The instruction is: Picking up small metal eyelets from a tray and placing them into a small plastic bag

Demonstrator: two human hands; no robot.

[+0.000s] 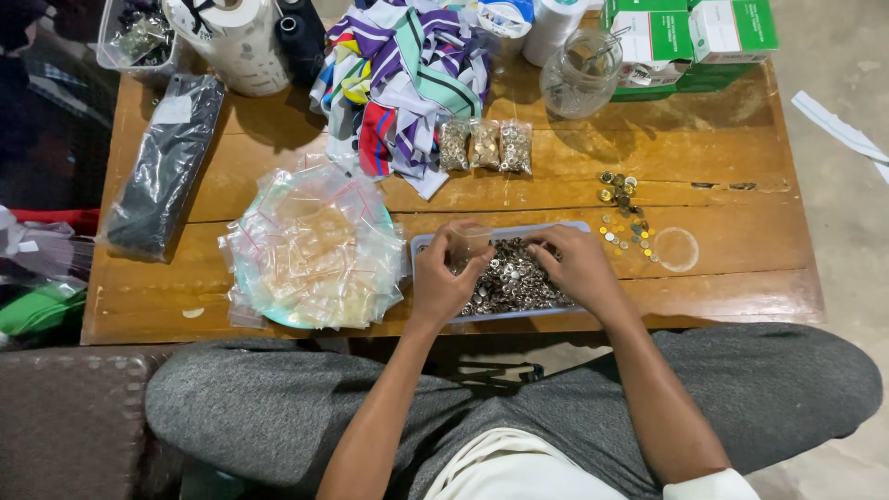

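Dim warm light, soft shadows under the hands, edges bowed

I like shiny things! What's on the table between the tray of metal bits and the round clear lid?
In the head view, loose gold and silver buttons lie scattered on the table between the tray and the clear lid.

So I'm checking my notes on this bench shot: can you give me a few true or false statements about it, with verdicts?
1. The left hand holds a small clear bag over the tray of metal eyelets. True.
2. The right hand rests on the glass jar. False: it is at the tray, and the jar stands at the table's far edge.
3. Three filled little bags lie beside the fabric scraps. True.
4. The pile of empty zip bags lies right of the tray. False: it lies left.
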